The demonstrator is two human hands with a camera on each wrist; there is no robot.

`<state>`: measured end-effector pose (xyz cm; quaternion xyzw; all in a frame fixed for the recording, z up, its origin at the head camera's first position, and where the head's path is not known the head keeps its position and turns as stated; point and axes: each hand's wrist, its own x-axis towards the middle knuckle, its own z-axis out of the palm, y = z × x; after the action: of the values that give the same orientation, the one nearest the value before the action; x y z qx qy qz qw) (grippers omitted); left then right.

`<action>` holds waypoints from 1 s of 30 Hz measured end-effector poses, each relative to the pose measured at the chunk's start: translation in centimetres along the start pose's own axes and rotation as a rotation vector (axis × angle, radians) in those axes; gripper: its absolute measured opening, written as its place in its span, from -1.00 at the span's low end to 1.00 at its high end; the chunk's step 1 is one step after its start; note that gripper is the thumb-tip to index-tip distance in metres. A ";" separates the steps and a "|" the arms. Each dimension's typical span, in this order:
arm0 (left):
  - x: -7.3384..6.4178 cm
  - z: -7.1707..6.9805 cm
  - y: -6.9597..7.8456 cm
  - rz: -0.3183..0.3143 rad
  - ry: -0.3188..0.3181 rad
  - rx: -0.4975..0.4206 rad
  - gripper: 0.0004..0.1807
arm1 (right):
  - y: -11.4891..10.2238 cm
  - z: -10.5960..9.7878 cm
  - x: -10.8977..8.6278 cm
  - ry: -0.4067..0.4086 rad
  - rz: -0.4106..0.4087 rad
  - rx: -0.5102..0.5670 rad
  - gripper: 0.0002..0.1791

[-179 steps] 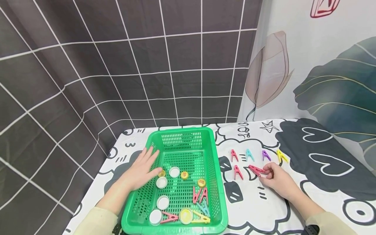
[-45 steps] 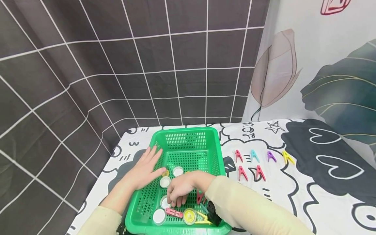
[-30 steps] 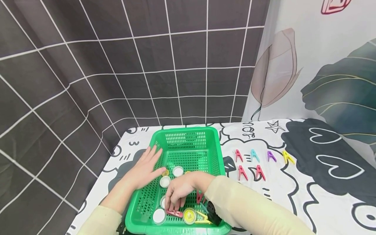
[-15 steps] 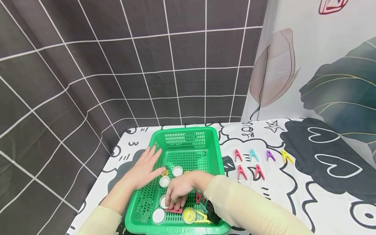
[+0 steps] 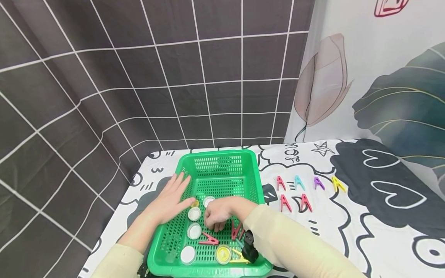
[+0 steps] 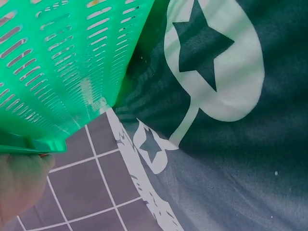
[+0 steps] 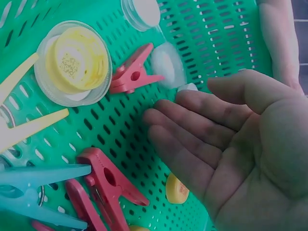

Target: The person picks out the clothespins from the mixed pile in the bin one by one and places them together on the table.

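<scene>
My left hand rests with straight fingers on the left rim of the green plastic basket. My right hand hovers inside the basket, relaxed, with nothing in its fingers; the palm shows in the right wrist view. Just below it lies a pink clothespin, also seen as a pink clothespin beyond the fingertips. More pink clothespins, a light blue clothespin and a yellow clothespin lie near the wrist, partly hidden by the arm in the head view.
White round caps and a clear-rimmed yellow cap lie in the basket, with small yellow caps. On the patterned cloth to the right, clothespins stand in two rows: pink, light blue, purple and yellow, then two pink.
The pink clothespin held 6 seconds ago now lies in the second row on the cloth. In the basket, my right hand touched another pink clothespin, which turned and shifted, then drew back from it.
</scene>
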<state>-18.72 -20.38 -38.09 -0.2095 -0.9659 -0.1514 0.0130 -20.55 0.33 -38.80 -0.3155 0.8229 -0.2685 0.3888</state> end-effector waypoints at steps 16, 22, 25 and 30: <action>0.0 0.1 -0.1 0.001 0.002 0.000 -0.14 | -0.1 0.7 0.4 -0.030 -0.006 -0.251 -0.63; -0.1 0.1 -0.1 -0.005 0.008 -0.002 -0.13 | -0.3 1.3 0.8 -0.026 0.000 -0.344 -0.66; -0.1 0.2 -0.2 -0.004 0.006 -0.006 -0.14 | -0.4 1.5 1.0 -0.034 0.004 -0.352 -0.68; 0.0 0.3 -0.1 0.000 0.012 -0.014 -0.17 | -0.5 1.7 1.2 -0.039 -0.002 -0.366 -0.69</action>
<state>-18.78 -20.40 -38.39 -0.2087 -0.9648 -0.1592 0.0173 -19.61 -1.24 -39.94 -0.3871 0.8500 -0.1084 0.3404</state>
